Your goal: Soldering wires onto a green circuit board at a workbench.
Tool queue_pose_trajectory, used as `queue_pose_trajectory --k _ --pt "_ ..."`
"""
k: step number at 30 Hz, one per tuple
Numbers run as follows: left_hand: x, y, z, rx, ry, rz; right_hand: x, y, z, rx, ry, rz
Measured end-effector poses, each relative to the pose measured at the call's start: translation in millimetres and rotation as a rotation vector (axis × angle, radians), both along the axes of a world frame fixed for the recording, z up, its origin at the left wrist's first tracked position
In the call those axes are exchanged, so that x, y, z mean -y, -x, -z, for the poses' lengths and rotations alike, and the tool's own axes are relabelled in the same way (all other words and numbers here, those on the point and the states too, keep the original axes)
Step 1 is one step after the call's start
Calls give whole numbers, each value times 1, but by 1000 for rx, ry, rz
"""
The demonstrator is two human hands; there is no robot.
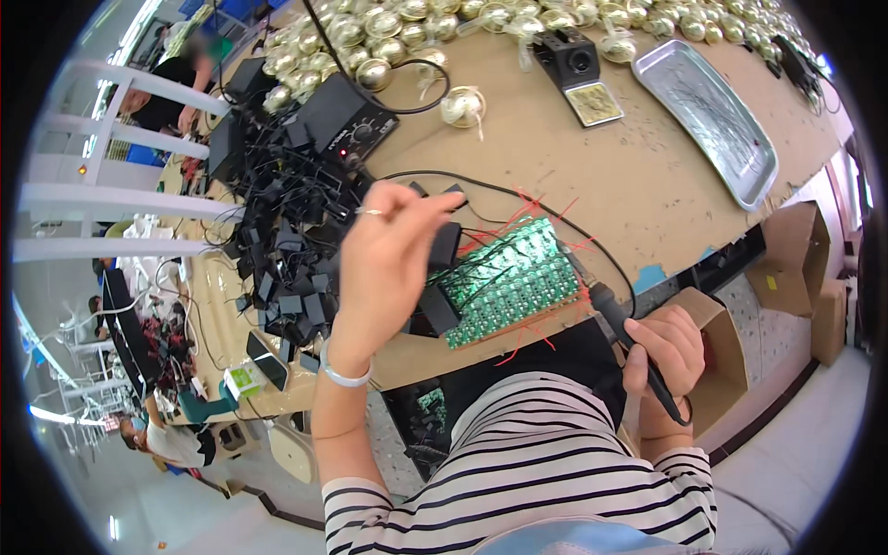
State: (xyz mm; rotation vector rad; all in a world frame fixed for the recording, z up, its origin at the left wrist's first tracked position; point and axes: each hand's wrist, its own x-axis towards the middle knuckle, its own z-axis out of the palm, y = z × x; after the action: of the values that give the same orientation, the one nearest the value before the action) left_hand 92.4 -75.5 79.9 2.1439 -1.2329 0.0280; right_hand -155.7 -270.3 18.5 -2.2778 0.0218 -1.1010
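My right hand (668,351) is wrapped round the black handle of a soldering iron (659,381), beside the right end of a green circuit board panel (518,291). Thin red wires stick out along the panel's edges, and black leads lie across its left part. My left hand (384,268) is raised left of the panel, thumb and fingers pinched together. A small dark shape shows at its fingertips, but whether it is held is unclear. Black plastic boxes (435,310) with leads sit against the panel's left end, close to that hand.
A heap of black wired boxes (287,231) spreads left, beside a soldering station (347,125). Gold-coloured round parts (388,46) are piled at the back. An iron stand (566,60) and metal tray (689,111) stand far right. Cardboard boxes (786,250) stand right; people work far left.
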Motion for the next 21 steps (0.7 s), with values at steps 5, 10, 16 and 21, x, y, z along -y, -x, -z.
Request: queue_pose_trajectory --k 5,10,16,21 --pt "38 10 26 142 -170 224 4 -2 5 -7 -10 -24" --pt "42 9 42 213 -219 301 6 -12 12 6 -5 -20" --pt "43 11 39 255 -273 316 5 -16 17 -8 -4 -41" --pt "43 13 37 274 -295 310 4 -15 16 -31 0 -62"
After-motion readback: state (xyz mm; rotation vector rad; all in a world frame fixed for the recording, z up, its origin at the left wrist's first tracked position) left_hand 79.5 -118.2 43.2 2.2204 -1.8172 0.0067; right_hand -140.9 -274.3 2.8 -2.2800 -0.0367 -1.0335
